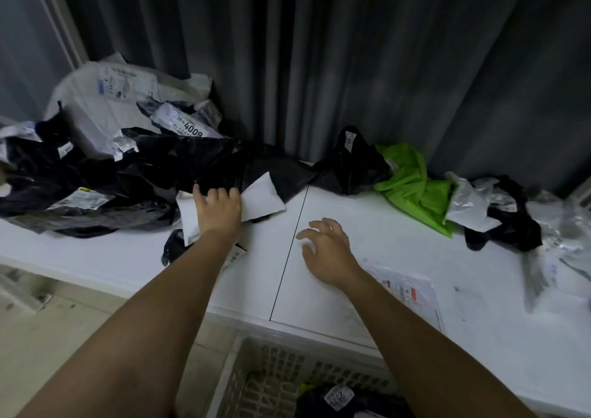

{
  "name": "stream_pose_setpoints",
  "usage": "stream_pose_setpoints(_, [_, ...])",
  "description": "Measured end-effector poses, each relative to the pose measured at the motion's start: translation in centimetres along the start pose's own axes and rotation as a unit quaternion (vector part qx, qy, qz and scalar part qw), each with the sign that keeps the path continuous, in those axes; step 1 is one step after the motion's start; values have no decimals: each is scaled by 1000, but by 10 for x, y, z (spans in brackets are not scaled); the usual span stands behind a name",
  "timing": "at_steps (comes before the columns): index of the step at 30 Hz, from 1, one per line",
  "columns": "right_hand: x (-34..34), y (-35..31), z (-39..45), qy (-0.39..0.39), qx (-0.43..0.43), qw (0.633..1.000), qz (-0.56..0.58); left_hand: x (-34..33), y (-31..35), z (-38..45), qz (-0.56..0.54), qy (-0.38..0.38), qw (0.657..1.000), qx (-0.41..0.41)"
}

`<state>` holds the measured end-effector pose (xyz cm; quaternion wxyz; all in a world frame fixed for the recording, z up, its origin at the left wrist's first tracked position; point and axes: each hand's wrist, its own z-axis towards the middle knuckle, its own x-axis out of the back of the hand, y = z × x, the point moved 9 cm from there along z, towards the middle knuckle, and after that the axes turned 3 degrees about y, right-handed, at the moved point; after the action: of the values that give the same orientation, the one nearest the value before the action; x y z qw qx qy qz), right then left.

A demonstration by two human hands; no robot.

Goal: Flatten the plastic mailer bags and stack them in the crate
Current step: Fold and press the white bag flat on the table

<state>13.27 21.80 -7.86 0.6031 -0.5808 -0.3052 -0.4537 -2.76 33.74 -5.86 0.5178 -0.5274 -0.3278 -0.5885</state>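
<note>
Left hand (219,208): gripping white mailer (265,200), at pile edge on bench (367,206). Right hand (326,248): released, hovering alongside. Crate (236,382): below wrists. Risk: dragging neighbouring black bags (179,161) off.

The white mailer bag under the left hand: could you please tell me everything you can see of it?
The white mailer bag is plain, smooth plastic with no label showing. It lies tilted across the white table at the edge of the pile of black bags, its upper end overlapping black plastic. It looks slightly puffed and creased, not yet flat. The left hand rests across its middle, fingers curled over its far edge. The right hand hovers apart from it.
</note>
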Motion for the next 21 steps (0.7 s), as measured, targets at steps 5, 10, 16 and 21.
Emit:
stream_pose_setpoints(5, [9, 6, -7, 16, -19, 1000, -13, 21, 13, -6, -42, 50, 998, -12])
stream_pose_setpoints(10, [63, 8, -22, 149, 5, 988, -46, 65, 65, -31, -137, 43, 984, -105])
stream_pose_setpoints(16, [101, 16, -51, 181, 113, 943, -257, 92, 138, -66, -256, -76, 939, -217])
stream_pose_setpoints(21, [128, 41, -88, 182, 148, 921, -312, 116, 176, -96, -366, -177, 883, -233])
